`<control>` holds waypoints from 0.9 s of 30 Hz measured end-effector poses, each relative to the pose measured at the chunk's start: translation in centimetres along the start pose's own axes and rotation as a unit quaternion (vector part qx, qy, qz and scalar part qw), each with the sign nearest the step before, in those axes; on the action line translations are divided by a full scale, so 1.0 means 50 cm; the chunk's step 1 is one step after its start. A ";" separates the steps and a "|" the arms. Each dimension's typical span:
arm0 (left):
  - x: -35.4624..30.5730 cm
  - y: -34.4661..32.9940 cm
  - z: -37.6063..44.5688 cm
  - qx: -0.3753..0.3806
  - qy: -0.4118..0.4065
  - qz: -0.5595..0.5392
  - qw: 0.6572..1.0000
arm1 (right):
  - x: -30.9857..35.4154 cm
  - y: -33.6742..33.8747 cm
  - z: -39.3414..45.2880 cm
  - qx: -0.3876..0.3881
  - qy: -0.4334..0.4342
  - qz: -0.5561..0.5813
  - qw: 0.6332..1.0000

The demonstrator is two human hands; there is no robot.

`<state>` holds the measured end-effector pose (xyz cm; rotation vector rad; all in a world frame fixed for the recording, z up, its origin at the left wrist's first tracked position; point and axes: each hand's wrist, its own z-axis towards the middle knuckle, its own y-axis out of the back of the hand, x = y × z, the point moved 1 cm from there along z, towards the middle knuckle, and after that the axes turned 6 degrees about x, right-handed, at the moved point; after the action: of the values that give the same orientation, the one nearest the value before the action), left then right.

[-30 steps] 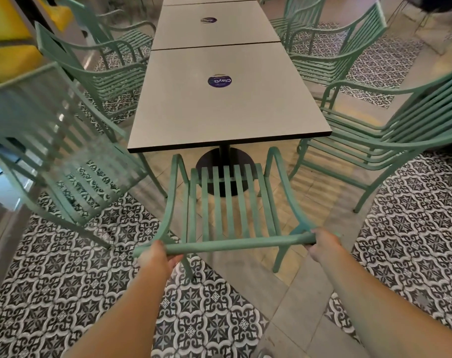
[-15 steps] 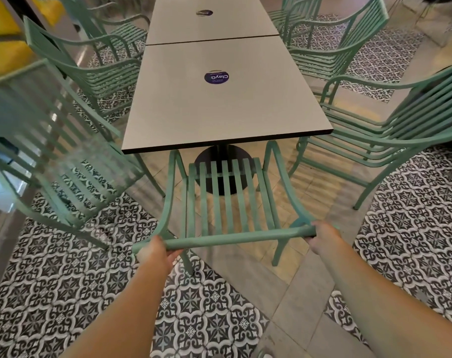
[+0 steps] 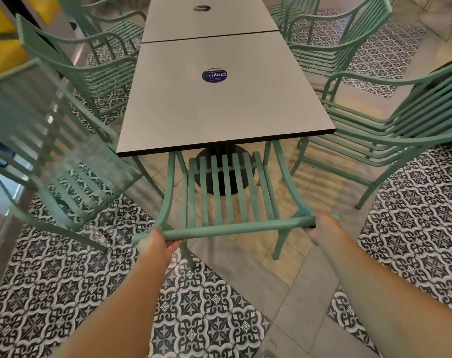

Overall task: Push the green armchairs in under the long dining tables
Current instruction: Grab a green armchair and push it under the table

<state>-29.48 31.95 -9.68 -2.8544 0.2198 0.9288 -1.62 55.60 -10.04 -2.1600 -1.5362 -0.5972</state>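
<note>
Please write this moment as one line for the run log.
phase: pushing | left hand: grips top rail | right hand: grips top rail | armchair: front under table end | seat: mostly outside

Black-white patterned floor tiles (image 3: 72, 288), plain beige tiles (image 3: 312, 182) under tables, yellow wall (image 3: 3, 51) left.

I'm counting seven green armchairs (image 3: 227, 192), maybe more beyond the blurry top edge; two counter tops (image 3: 219, 104) showing, each wearing one round sticker (image 3: 214, 75); two hands (image 3: 156, 245) gripping.
</note>
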 end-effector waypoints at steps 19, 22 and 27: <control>-0.050 -0.082 0.063 0.007 -0.013 -0.018 1.000 | 0.051 -0.082 0.040 0.001 -0.006 0.000 1.000; -0.052 -0.085 0.067 0.014 -0.014 -0.013 1.000 | 0.055 -0.087 0.042 0.004 -0.005 -0.001 1.000; -0.058 -0.089 0.068 0.013 -0.021 -0.007 1.000 | 0.063 -0.096 0.040 0.005 -0.015 0.001 1.000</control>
<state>-32.95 37.17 -10.33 -2.8062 0.2046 0.9759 -5.06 60.61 -9.47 -2.1719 -1.5477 -0.5570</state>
